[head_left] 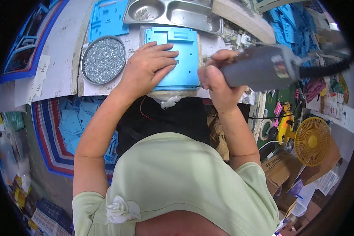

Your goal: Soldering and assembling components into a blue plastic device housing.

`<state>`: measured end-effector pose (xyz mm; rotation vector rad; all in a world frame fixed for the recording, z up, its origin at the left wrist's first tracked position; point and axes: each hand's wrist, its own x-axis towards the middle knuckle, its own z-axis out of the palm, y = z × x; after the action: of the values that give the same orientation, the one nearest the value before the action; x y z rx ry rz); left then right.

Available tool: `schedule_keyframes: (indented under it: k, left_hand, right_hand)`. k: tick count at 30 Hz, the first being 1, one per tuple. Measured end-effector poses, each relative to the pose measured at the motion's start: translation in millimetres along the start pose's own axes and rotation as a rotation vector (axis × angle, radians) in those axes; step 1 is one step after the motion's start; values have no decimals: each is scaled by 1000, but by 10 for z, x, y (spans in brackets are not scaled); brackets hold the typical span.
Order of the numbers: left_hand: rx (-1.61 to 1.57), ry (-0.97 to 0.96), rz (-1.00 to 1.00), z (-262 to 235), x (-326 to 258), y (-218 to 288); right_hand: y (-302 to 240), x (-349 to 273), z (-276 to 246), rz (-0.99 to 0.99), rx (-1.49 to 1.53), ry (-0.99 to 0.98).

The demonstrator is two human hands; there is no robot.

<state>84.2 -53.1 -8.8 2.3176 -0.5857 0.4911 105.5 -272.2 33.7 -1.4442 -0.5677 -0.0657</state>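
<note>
Nearest you, at the bottom of the frame, is your pale green top (177,169), with a white fabric flower (123,210) at lower left. Your left forearm rises to the upper centre, where your left hand (151,66) lies palm down, fingers extended and slightly parted, on a light blue plastic panel (183,76). That panel lies at upper centre on wrapped padding (169,97), whose whitish plastic shows along the panel's lower edge; a thin red wire (144,114) hangs below.

Your right hand (218,80) is closed around the front end of a dark grey electric screwdriver (259,67), just beside the panel's right edge. The tool's body hides some of your fingers, and you cannot tell whether its tip touches the panel. A black cable (326,70) leaves its rear toward the right.

Left of your left hand, on the white worktop (100,89), stands a round dish (82,72) full of small silvery screws (103,59). Below it, at middle left, blue plastic pieces (72,124) lie inside a striped woven bag (47,137). A yellow fan (312,139) stands at middle right.

Farther off, a compartmented steel tray (192,17) sits at the top, with another blue panel (106,23) to its left.
</note>
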Motion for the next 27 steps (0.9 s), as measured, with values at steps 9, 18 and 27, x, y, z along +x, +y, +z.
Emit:
schedule_keyframes:
  k: [9,18,27]
  left_hand:
    - [-51,-30,-50,-17,-1,12]
    - [-105,-46,-89,-31,2,5]
    - [-140,-39,-108,-24,-10,-10]
  right_hand:
    - [-97,35,-34,39,112,-211]
    - [26,439,34,35,308,-276]
    - [-14,765,-1,5,338,-252]
